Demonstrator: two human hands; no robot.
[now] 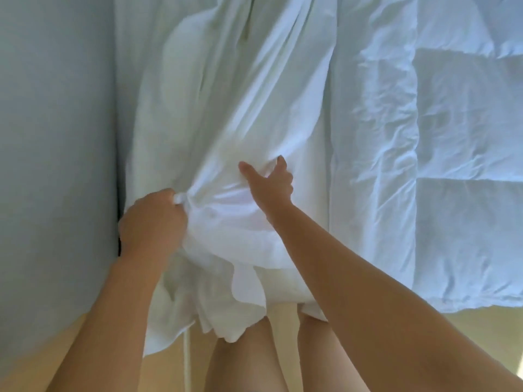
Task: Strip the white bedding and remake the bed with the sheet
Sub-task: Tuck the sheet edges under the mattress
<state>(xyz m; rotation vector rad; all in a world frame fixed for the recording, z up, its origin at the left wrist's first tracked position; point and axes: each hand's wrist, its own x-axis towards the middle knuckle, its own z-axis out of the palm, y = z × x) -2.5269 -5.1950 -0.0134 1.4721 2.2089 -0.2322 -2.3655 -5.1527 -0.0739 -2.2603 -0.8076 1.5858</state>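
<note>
A white sheet [235, 89] lies bunched in long folds down the left half of the bed, its lower edge spilling over the near edge toward my legs. My left hand [154, 219] grips a gathered wad of this sheet at the near left, close to the wall. My right hand [270, 183] lies a little further in, thumb spread out, fingers curled into a fold of the same sheet. A quilted white duvet [441, 131] covers the right half of the bed.
A pale grey-blue wall [56, 137] runs along the left side of the bed. Light wooden floor [452, 332] shows below the bed's near edge. My bare legs [254, 360] stand against the bed, with a thin white cord [186, 360] beside them.
</note>
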